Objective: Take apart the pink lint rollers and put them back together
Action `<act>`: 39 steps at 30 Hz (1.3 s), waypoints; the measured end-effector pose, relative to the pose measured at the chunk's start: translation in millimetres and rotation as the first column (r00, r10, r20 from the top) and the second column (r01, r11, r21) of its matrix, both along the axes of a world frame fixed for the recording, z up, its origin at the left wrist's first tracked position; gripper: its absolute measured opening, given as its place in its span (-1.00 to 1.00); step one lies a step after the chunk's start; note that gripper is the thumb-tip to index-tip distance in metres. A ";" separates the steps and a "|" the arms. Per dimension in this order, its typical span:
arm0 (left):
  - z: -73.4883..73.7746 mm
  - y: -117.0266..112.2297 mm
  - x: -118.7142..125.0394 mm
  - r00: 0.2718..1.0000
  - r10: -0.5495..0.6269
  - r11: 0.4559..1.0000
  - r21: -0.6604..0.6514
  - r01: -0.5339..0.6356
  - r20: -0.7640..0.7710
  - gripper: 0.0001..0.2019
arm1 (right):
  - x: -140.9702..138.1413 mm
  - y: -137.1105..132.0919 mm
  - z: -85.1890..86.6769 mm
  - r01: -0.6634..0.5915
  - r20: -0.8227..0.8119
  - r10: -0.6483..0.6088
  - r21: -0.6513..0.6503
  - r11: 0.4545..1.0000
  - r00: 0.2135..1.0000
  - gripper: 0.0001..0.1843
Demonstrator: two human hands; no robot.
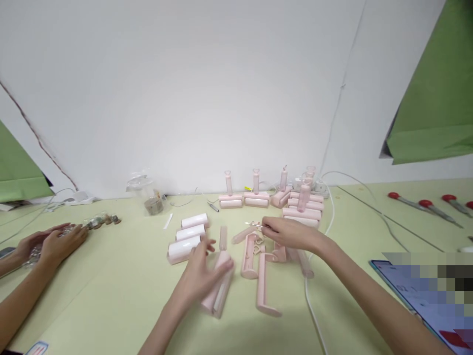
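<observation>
Gripping a thin tool (253,225) with my right hand (286,231), I spread my left hand (205,273) by a pink roller (223,292) — reaching step, I think; next move needs careful aim.

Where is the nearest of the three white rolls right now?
Left of centre in the head view, the nearest roll lies on the table beside the left hand, just in front of the middle roll.

Looks like an assembly workshop tbh: pale green worktable (121,301) against a white wall (236,98), matching pink rollers (231,201) along the surface's back edge, red-ended tools (439,212) toward that edge, plus a co-worker's hands (68,242) on it.
</observation>
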State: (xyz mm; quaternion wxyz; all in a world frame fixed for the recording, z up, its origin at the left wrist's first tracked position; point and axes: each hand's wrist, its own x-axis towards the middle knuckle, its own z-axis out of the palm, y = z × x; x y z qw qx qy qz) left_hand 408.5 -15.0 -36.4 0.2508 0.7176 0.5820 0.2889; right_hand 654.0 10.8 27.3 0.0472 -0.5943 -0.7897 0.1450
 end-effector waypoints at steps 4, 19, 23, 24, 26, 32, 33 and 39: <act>-34.2 -59.7 -10.3 0.952 0.245 0.969 -0.031 -0.244 0.184 -0.17 | -34.9 -12.4 -14.3 -0.299 -0.160 0.332 0.201 0.933 0.930 -0.75; -46.3 -46.5 -16.5 0.829 0.110 0.988 -0.148 -0.033 0.548 -0.34 | -103.2 -12.2 -37.5 -0.730 0.197 0.707 0.285 0.621 0.679 -0.69; -48.4 -46.2 -16.0 0.879 0.137 0.983 -0.169 -0.065 0.458 -0.40 | -86.3 -16.4 -21.8 -0.589 -0.040 0.642 0.360 0.724 0.766 -0.73; -47.7 -46.3 -17.3 0.892 0.129 0.984 -0.171 -0.059 0.434 -0.40 | -80.5 -16.5 -14.9 -0.504 -0.161 0.593 0.383 0.774 0.789 -0.74; -44.0 -46.1 -20.6 0.911 0.129 0.988 -0.128 -0.085 0.392 -0.31 | -67.9 -15.7 -1.1 -0.294 -0.442 0.457 0.389 0.873 0.772 -0.73; -5.2 -23.2 -8.0 0.900 0.001 0.984 0.161 -0.079 0.435 -0.09 | -48.8 -10.9 7.3 -0.029 -0.823 0.267 0.292 0.956 0.501 -0.65; 3.6 -15.0 0.3 0.866 -0.063 0.982 0.187 -0.037 0.497 -0.15 | -51.0 -10.2 3.4 -0.049 -0.836 0.260 0.271 0.961 0.482 -0.65; 27.0 31.6 40.9 0.730 -0.061 0.998 0.051 0.037 0.681 -0.52 | -69.7 -6.7 -22.3 0.077 -0.833 0.148 0.222 0.972 0.532 -0.71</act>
